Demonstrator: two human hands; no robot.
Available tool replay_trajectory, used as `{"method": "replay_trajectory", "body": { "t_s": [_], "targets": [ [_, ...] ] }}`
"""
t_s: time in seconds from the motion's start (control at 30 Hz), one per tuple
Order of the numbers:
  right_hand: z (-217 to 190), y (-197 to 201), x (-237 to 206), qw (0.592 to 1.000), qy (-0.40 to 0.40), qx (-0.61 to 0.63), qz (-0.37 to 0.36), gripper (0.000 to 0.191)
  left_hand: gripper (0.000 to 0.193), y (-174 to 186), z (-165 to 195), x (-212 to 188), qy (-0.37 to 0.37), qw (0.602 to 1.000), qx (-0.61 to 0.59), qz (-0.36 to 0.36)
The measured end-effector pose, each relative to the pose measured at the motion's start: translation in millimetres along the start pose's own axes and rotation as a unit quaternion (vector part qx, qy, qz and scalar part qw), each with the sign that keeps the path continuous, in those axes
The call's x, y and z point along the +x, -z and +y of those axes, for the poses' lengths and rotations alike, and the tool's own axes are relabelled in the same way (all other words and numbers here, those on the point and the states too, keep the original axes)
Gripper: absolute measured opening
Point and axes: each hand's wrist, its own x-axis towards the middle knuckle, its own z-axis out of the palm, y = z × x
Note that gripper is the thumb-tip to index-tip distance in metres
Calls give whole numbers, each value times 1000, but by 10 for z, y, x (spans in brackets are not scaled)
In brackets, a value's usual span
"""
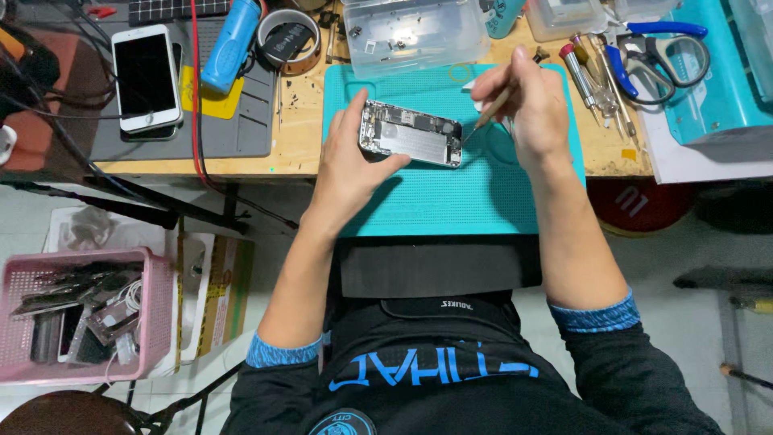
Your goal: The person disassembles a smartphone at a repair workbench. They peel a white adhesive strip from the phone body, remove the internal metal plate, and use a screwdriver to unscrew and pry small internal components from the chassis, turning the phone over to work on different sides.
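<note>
Two hands work over the teal mat (451, 201): the left hand (348, 157) grips an opened phone (411, 134), its silver shield and dark circuitry exposed, while the right hand (527, 105) pinches a thin tool (488, 113) touching the phone's right end

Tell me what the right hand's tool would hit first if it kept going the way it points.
Most likely the opened phone: the thin tool in the right hand slants down-left, its tip at the phone's right end.

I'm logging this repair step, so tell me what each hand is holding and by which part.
Left hand grips the opened phone by its left end; right hand pinches a thin tool near its upper shaft.
</note>
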Motion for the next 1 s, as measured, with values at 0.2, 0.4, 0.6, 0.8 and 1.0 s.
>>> {"method": "replay_trajectory", "body": {
  "t_s": [0.2, 0.4, 0.6, 0.8, 1.0],
  "targets": [
    [62, -4, 19, 998, 5, 43, 33, 60, 99, 121, 88, 39, 57, 981, 177, -56],
    [0, -92, 56, 991, 41, 128, 18, 34, 97, 42, 147, 30, 42, 969, 236, -58],
    [-108, -194, 111, 990, 46, 129, 31, 13, 90, -47, 245, 58, 8, 974, 226, -24],
    [-13, -161, 328, 994, 89, 64, 20, 14, 90, -84, 197, 92, -3, 974, 226, -14],
    [156, -198, 745, 986, 155, -52, -4, 11, 89, -96, 186, 121, 10, 971, 237, -13]
  ]
}}
